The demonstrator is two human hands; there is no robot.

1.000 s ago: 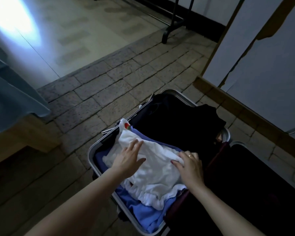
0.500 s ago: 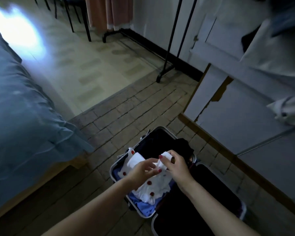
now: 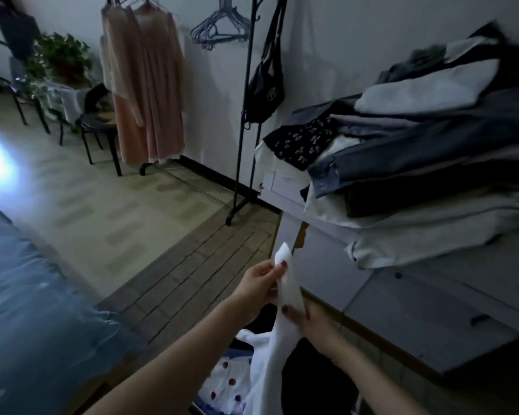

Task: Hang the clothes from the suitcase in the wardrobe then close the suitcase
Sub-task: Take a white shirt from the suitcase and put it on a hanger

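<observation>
Two hands, left (image 3: pixel 256 287) and right (image 3: pixel 307 320), pinch white garment (image 3: pixel 286 283) (lifted).

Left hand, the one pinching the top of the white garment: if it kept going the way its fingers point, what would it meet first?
The left hand points up and right; past the white garment, probably the grey cabinet, though depth is unclear.
</observation>
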